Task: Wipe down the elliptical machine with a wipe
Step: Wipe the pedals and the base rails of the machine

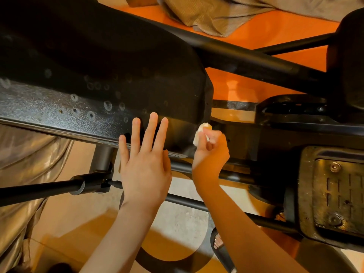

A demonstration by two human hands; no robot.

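Golden fabric (25, 154) bunched at the far left, below the dusty black housing of the elliptical machine (98, 75), with ring-shaped water marks over its speckled ledge. Thin black rod (39, 191) reaching in from the left to a joint under that ledge. Left hand (144, 164) spread flat, fingers straight and apart, fingertips lying over the lower edge of the housing, gripping nothing. Just to its right, right hand (209, 152) curled, pinching a small crumpled white wipe (201, 133) between thumb and fingers, the wipe pressed at the housing's right end. Sandalled foot (218, 243) on the pale floor below the right forearm. Grimy foot pedal (334, 194) at the far right. Orange floor (246, 83) and tan cloth (216, 14) beyond the frame.
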